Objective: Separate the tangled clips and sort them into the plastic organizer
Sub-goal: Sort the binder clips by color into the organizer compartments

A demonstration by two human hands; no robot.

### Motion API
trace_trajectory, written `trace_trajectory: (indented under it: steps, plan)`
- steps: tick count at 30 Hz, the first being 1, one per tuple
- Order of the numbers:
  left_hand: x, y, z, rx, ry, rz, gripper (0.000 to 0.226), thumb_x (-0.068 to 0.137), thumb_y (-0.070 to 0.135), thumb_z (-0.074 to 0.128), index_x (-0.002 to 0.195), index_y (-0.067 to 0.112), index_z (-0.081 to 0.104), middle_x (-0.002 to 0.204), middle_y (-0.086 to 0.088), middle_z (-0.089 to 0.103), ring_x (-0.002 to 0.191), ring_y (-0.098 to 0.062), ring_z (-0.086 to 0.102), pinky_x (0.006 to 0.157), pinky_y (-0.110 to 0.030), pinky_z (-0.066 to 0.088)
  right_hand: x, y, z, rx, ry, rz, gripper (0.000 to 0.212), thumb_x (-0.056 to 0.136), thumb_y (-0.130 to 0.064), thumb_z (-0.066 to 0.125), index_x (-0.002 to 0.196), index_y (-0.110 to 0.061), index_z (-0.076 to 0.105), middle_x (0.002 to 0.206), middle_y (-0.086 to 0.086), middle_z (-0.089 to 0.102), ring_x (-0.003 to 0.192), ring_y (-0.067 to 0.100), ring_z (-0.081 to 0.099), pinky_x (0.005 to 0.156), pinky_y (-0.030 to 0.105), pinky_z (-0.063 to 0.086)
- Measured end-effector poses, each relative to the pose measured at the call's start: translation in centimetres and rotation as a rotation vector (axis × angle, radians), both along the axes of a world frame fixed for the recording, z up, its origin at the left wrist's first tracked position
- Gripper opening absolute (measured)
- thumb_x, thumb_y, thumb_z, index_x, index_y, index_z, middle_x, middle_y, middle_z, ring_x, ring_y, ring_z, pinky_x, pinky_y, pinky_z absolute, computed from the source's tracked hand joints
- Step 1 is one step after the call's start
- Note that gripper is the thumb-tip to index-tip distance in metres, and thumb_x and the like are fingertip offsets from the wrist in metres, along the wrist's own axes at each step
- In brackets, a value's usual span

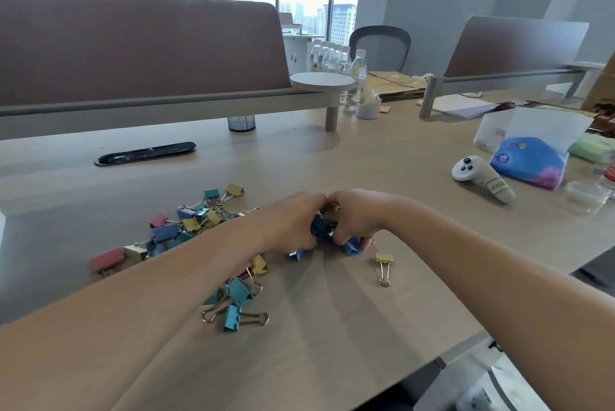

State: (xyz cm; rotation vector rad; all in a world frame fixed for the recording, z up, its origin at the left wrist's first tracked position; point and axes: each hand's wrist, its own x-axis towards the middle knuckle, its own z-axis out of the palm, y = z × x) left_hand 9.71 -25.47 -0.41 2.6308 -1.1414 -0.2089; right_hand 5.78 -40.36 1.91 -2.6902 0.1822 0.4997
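My left hand (293,221) and my right hand (357,214) meet at the middle of the desk, fingers curled round a tangled bunch of blue binder clips (324,229). Part of the bunch is hidden by the fingers. A heap of coloured binder clips (186,227), pink, yellow, blue and teal, lies to the left, partly under my left forearm. Several teal clips (238,301) lie nearer the front. One yellow clip (384,266) lies alone to the right. No plastic organizer shows plainly.
A white game controller (479,174), a blue tissue pack (529,161) and a clear plastic cup (587,196) sit at the right. A black cable slot (144,153) and a mesh pen cup (242,123) are farther back, below the desk divider (139,44). Water bottles (336,59) stand behind.
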Motion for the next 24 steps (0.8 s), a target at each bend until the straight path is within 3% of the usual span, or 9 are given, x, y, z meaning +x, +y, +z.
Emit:
trace_trajectory:
  steps: [3,7,11,16,19,22,24]
  plan:
    - [0.2,0.9,0.0,-0.053,-0.017,0.033,0.049,0.075,0.015,0.068,0.12,0.019,0.05,0.112,-0.003,0.054,0.104,-0.022,0.054,0.079,-0.031,0.047,0.2,0.9,-0.4,0.038,-0.067,-0.009,0.042,0.075,-0.007,0.069,0.113,-0.015,0.052,0.102,0.013,0.064,0.06,0.032,0.071,0.055,0.037,0.06]
    - [0.1,2.2,0.9,-0.105,-0.038,0.083,0.038,0.08,0.021,0.067,0.115,0.02,0.053,0.109,-0.001,0.058,0.095,-0.019,0.054,0.076,-0.03,0.048,0.5,0.8,-0.6,0.271,-0.183,-0.118,0.029,0.078,-0.002,0.065,0.102,-0.014,0.054,0.089,0.021,0.068,0.058,0.031,0.063,0.058,0.04,0.054]
    - [0.4,3.8,2.3,-0.186,0.002,0.13,0.035,0.084,0.024,0.069,0.115,0.025,0.051,0.111,0.003,0.06,0.094,-0.016,0.057,0.078,-0.029,0.049,0.7,1.2,0.4,0.482,-0.263,-0.205,0.016,0.084,0.007,0.061,0.088,-0.008,0.056,0.073,0.017,0.06,0.054,0.024,0.059,0.052,0.031,0.053]
    - [0.3,5.7,4.2,-0.232,-0.023,0.18,0.036,0.086,0.021,0.069,0.118,0.023,0.053,0.11,0.003,0.06,0.096,-0.017,0.059,0.084,-0.033,0.051,1.2,2.8,2.0,0.614,-0.251,-0.221,0.017,0.085,0.006,0.066,0.095,-0.004,0.058,0.087,0.023,0.064,0.069,0.024,0.064,0.055,0.028,0.059]
    - [0.3,6.8,4.5,-0.22,-0.043,0.199,0.033,0.086,0.02,0.067,0.116,0.023,0.053,0.109,0.003,0.06,0.093,-0.016,0.059,0.079,-0.031,0.052,1.3,3.8,2.5,0.631,-0.215,-0.191,0.023,0.082,0.006,0.07,0.1,-0.004,0.059,0.096,0.023,0.068,0.077,0.029,0.069,0.067,0.035,0.062]
    - [0.4,7.9,4.4,-0.178,-0.049,0.222,0.029,0.086,0.023,0.069,0.111,0.024,0.054,0.104,0.003,0.06,0.084,-0.012,0.06,0.069,-0.028,0.053,1.2,4.6,2.5,0.624,-0.133,-0.119,0.034,0.08,0.004,0.074,0.109,-0.007,0.059,0.092,0.018,0.07,0.075,0.027,0.071,0.071,0.038,0.062]
    - [0.5,8.7,4.2,-0.144,-0.034,0.235,0.029,0.085,0.026,0.07,0.11,0.024,0.056,0.103,0.003,0.06,0.079,-0.01,0.059,0.068,-0.027,0.054,1.1,5.0,2.3,0.591,-0.112,-0.052,0.041,0.078,-0.002,0.079,0.114,-0.011,0.061,0.1,0.016,0.07,0.079,0.026,0.072,0.074,0.038,0.062]
